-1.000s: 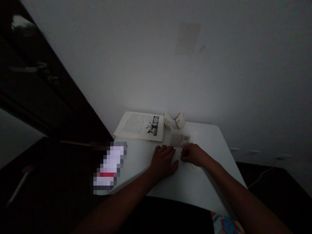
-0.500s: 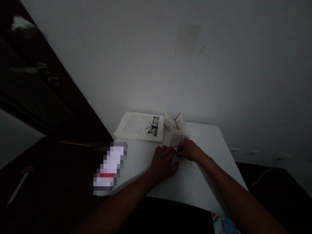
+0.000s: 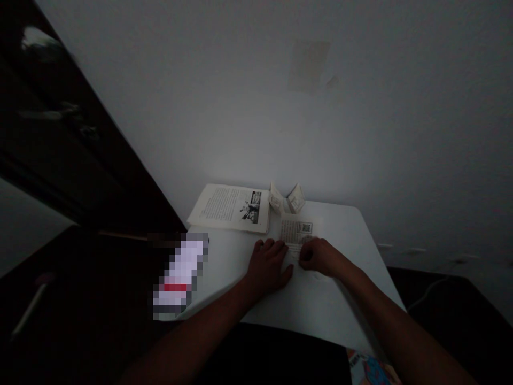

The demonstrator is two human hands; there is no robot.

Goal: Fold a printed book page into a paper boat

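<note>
A small sheet of printed paper (image 3: 292, 229) with text and a square code lies on the white table, its lower part partly covered by my hands. My left hand (image 3: 267, 266) rests palm down at the paper's left side, fingers apart, their tips touching its edge. Over the lower right of the sheet, my right hand (image 3: 318, 255) has its fingers curled together against the paper. Whatever those fingertips may pinch is hidden. Behind the sheet stands a folded paper piece (image 3: 295, 199) with two raised flaps.
A stack of printed pages (image 3: 224, 208) with a dark picture lies at the table's back left. A blurred-out phone-like object (image 3: 184, 267) is at the left edge. The wall (image 3: 256, 107) rises behind the white table (image 3: 344, 224); a dark door (image 3: 60, 133) stands left.
My right hand has slid right and slightly toward me along the paper, uncovering the square code. My left hand has stayed in place.
</note>
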